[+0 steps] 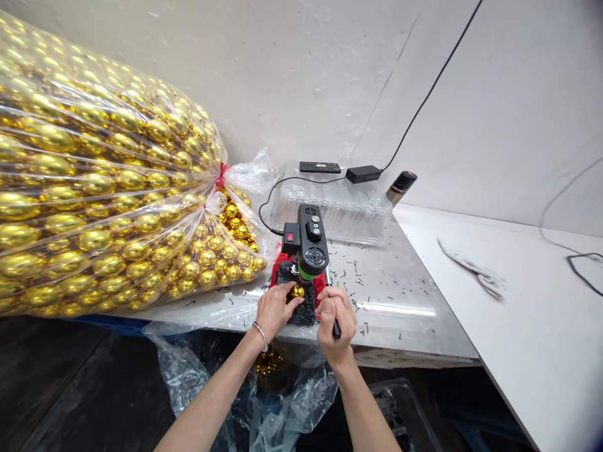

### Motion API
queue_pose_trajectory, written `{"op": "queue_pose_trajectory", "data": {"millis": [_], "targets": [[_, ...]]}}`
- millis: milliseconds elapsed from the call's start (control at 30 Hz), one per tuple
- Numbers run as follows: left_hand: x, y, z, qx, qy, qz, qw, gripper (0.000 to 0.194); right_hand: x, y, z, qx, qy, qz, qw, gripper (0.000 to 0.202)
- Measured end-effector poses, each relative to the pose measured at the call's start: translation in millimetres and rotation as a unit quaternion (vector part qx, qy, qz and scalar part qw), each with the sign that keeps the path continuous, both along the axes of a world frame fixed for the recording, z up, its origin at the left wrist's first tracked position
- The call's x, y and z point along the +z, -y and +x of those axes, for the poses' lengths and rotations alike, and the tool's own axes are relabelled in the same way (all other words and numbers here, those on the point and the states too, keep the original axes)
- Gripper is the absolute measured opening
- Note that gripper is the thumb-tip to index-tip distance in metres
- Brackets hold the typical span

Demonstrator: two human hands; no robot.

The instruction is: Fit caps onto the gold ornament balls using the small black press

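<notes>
My left hand (276, 309), with a bracelet at the wrist, pinches a shiny gold ball (298, 291) between thumb and fingers, under the head of a black device (313, 242) with round vents and a green ring. To the right of the ball, my right hand (336, 317) is closed around a black handle (336, 330). Beneath the device lies a dark block (307, 311) strewn with black scraps, with red material (320, 285) beside it.
A huge clear bag of gold balls (108, 207) fills the left. Behind the device are a clear plastic tray (339, 216), a black adapter (363, 174) and a can (400, 187). Gloves (471, 269) lie on the white table (518, 333). Below the edge hangs an open plastic bag (301, 402).
</notes>
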State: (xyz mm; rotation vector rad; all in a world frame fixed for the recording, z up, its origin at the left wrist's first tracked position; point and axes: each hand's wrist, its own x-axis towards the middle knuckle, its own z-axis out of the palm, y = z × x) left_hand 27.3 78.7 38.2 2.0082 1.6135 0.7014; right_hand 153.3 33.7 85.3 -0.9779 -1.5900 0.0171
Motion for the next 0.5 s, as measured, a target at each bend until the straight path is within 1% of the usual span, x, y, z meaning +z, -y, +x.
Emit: {"op": "queue_pose_trajectory", "data": {"millis": [100, 233, 367, 500], "targets": [[1.1, 0, 0, -0.003, -0.005, -0.006, 1.0, 0.038, -14.7, -2, 0, -0.001, 0.001, 0.013, 1.0, 0.023], [-1.0, 0, 0, -0.003, -0.008, -0.008, 1.0, 0.038, -31.8, -8, 2, 0.0, 0.012, 0.049, 0.999, 0.022], [-4.8, 0, 1, 0.003, 0.0, -0.003, 1.0, 0.038, -42.2, -11, 4, -0.024, 0.024, 0.061, 0.998, 0.023], [-6.0, 0, 1, 0.005, 0.001, -0.002, 1.0, 0.037, -48.7, -13, 4, -0.035, 0.012, 0.062, 0.997, 0.026]]}}
